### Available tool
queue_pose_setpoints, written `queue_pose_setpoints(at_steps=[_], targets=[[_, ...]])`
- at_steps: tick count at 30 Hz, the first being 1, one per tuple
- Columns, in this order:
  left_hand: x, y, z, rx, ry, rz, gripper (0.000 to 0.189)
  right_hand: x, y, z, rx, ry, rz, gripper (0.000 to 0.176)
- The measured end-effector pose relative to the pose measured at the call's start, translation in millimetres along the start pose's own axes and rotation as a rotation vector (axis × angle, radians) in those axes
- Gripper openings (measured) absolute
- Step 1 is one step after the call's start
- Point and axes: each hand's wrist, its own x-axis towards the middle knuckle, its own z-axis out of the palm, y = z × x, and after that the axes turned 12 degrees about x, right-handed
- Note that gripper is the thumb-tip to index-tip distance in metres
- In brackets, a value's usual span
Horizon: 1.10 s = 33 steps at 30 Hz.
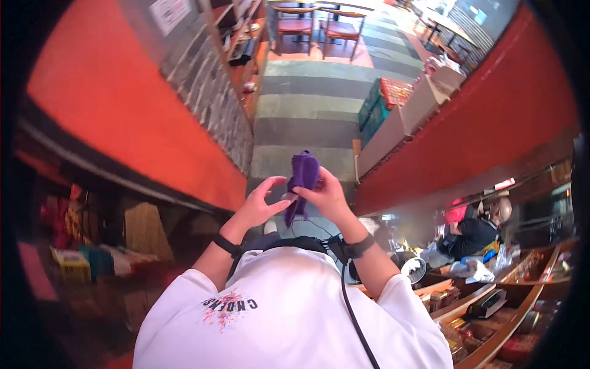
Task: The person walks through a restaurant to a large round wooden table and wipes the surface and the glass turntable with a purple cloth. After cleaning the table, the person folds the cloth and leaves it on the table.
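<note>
A bunched purple cloth (305, 168) hangs in front of my waist, pinched between the thumb and fingers of my right hand (328, 195). Its upper end sticks up past the fingers, and a lower end dangles below the thumb. Just left of it is my left hand (261, 206), fingers apart and curved toward the cloth. The left thumb tip comes right up to the cloth's edge. Black bands circle both wrists, and a black cable (351, 307) runs down over the white shirt.
I stand in a doorway between red walls (147, 117). Ahead is a striped floor (307, 107) with wooden chairs (341, 29) at the far end. Green and red crates (376, 111) stand at right. Behind right are wooden shelves (485, 326) and a person in black (473, 237).
</note>
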Motion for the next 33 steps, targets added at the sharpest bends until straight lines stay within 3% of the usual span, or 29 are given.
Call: queue_pose_setpoints(at_steps=[2, 8, 9, 13, 17, 21, 24, 25, 28, 29, 33], targets=[[47, 13, 14, -0.122, -0.044, 0.138, 0.059, 22, -4, -15, 0.044, 0.029, -0.008, 0.036], [184, -8, 14, -0.297, -0.218, 0.029, 0.036, 103, -2, -80, -0.127, 0.137, -0.138, 0.039], [202, -11, 14, -0.412, -0.238, 0.104, 0.031, 115, -9, -87, -0.174, 0.137, -0.122, 0.036], [298, -29, -2, -0.508, -0.203, 0.138, 0.029, 185, -23, -115, -0.244, 0.298, -0.112, 0.033], [396, -45, -39, -0.769, -0.331, 0.029, 0.031, 263, -36, -138, -0.413, 0.413, -0.084, 0.033], [475, -27, -71, -0.917, -0.377, -0.034, 0.031, 337, -55, -147, -0.304, 0.512, -0.152, 0.024], [529, -23, -74, -0.863, -0.355, 0.021, 0.028, 396, -45, -182, -0.389, 0.591, -0.158, 0.019], [547, -21, -78, -0.679, -0.275, 0.091, 0.022, 416, -37, -200, -0.413, 0.612, -0.165, 0.018], [618, -40, -81, -0.504, -0.121, -0.007, 0.016, 474, -47, -243, -0.345, 0.578, -0.141, 0.02], [638, -30, -80, -0.608, 0.007, -0.025, 0.015, 495, -49, -255, -0.316, 0.56, -0.14, 0.02], [729, -36, -103, -0.633, 0.137, -0.087, 0.025, 575, -60, -301, -0.226, 0.527, -0.155, 0.024]])
